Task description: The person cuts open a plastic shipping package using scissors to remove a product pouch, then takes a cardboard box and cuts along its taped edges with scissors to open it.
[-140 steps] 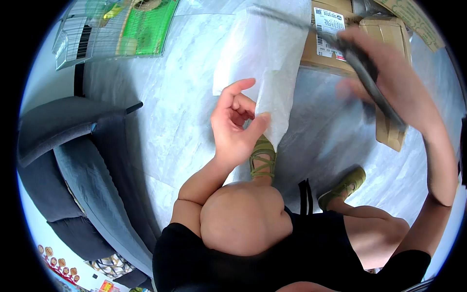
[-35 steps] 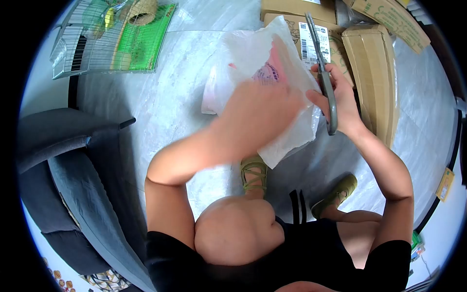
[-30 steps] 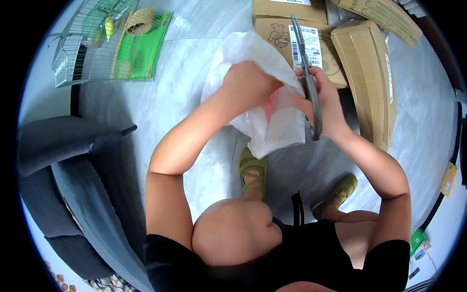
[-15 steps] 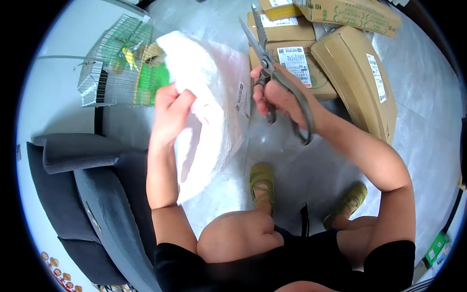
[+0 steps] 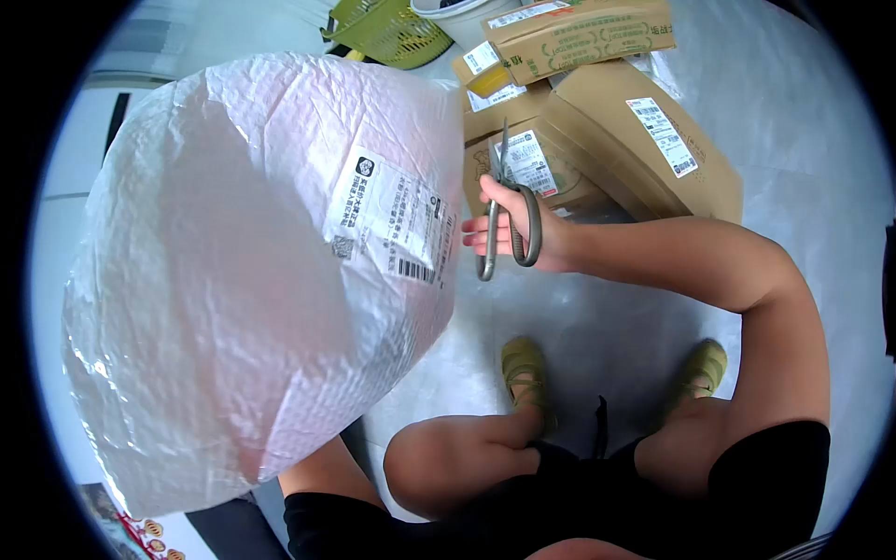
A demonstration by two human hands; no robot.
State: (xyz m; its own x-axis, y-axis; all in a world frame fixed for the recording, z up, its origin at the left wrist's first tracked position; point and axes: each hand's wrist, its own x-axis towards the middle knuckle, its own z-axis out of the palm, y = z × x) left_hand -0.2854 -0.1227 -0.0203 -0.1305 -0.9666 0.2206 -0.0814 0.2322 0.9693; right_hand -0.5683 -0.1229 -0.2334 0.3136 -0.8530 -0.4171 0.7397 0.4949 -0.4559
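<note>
A large white-pink bubble-wrap parcel (image 5: 215,252) fills the left side of the view, held up off the floor. On its right face sits a white printed label (image 5: 392,217) with a barcode. My left forearm (image 5: 329,471) reaches up behind the parcel; the hand itself is hidden by it, though the raised parcel rests on that arm's grip. My right hand (image 5: 553,241) holds metal scissors (image 5: 487,247) beside the parcel's right edge, blades pointing up and away. The thumb lies over the handles and the other fingers stretch loosely behind them.
Several cardboard boxes (image 5: 644,140) with shipping labels are stacked on the grey floor (image 5: 784,177) beyond my right hand. Behind them stand a green basket (image 5: 392,33) and a white bucket (image 5: 457,21). My green shoes (image 5: 525,366) are below, and a dark sofa (image 5: 233,530) is at lower left.
The parcel has been lifted closer to the camera and turned, showing its label and covering my left hand. My right hand with the scissors has moved lower, and the view has shifted.
</note>
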